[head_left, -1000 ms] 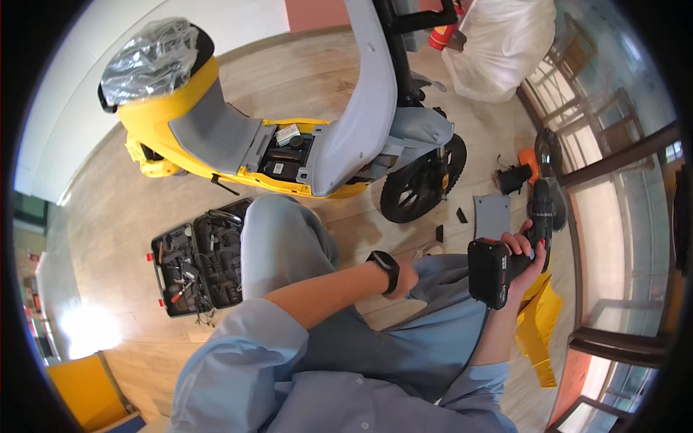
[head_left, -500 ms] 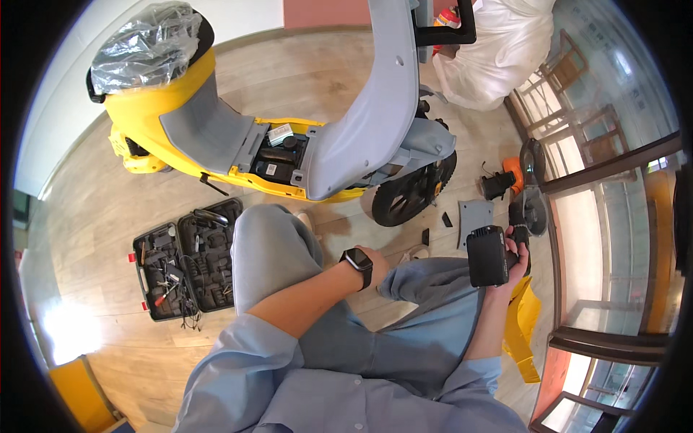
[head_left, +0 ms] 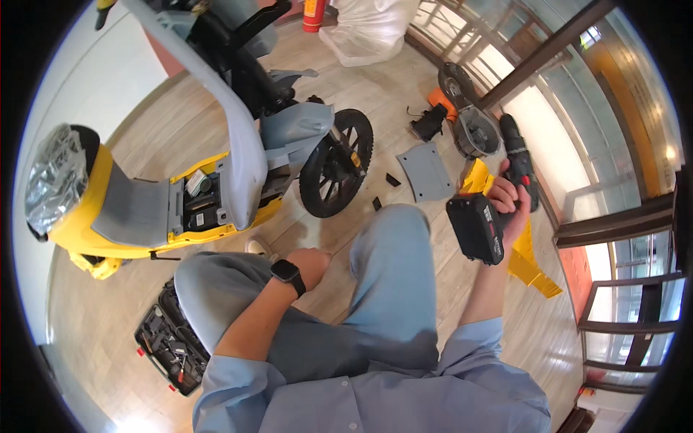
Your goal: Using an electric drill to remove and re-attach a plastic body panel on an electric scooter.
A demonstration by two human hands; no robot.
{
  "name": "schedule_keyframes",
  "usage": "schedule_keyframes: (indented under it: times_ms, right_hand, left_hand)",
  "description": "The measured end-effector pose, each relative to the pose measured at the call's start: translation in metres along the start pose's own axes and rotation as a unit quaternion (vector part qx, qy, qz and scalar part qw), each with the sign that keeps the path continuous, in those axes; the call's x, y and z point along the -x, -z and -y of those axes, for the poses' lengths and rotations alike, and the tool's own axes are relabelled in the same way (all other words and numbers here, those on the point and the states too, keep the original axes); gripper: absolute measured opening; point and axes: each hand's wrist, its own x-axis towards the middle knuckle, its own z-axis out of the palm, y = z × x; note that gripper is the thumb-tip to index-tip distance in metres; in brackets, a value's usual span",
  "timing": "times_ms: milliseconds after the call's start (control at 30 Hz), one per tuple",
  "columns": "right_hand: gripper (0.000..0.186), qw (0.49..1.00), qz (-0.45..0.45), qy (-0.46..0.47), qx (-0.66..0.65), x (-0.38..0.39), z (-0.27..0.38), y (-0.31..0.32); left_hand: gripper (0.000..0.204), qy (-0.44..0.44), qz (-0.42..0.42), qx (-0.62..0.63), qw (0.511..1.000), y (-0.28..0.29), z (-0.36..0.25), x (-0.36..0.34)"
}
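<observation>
My right hand (head_left: 510,205) is wrapped round the handle of a cordless drill (head_left: 514,144). The drill's black battery pack (head_left: 473,229) faces me, while its dark chuck end points away toward the windows. My left hand (head_left: 312,265), below a black watch, hovers between my knees with the fingers curled; whatever they may hold is hidden. Ahead on the left stands a yellow and grey electric scooter (head_left: 137,195). Its floorboard compartment (head_left: 198,198) is uncovered, showing dark parts inside. Beyond my left hand is the scooter's front wheel (head_left: 336,162).
A grey panel (head_left: 426,172), two small black pieces (head_left: 392,180) and a yellow trim part (head_left: 530,263) lie on the floor. Further off are a grey bin-shaped part (head_left: 476,133) and a fire extinguisher (head_left: 313,14). An open tool case (head_left: 170,339) sits by my left leg.
My view has swung to the right, so the scooter and tool case sit further left. The drill in my right hand has turned, and its body now shows beyond the battery.
</observation>
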Motion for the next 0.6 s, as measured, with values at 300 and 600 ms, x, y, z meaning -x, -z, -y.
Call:
schedule_keyframes:
  times_ms: [300, 600]
  right_hand:
    - [0.057, 0.37, -0.168, 0.107, 0.908, 0.114, 0.064, 0.202]
    - [0.086, 0.323, -0.464, -0.14, 0.813, 0.29, -0.015, 0.404]
  left_hand:
    - [0.028, 0.123, 0.112, -0.047, 0.985, -0.057, 0.04, 0.013]
    - [0.027, 0.251, 0.215, 0.0, 0.944, -0.033, 0.022, 0.064]
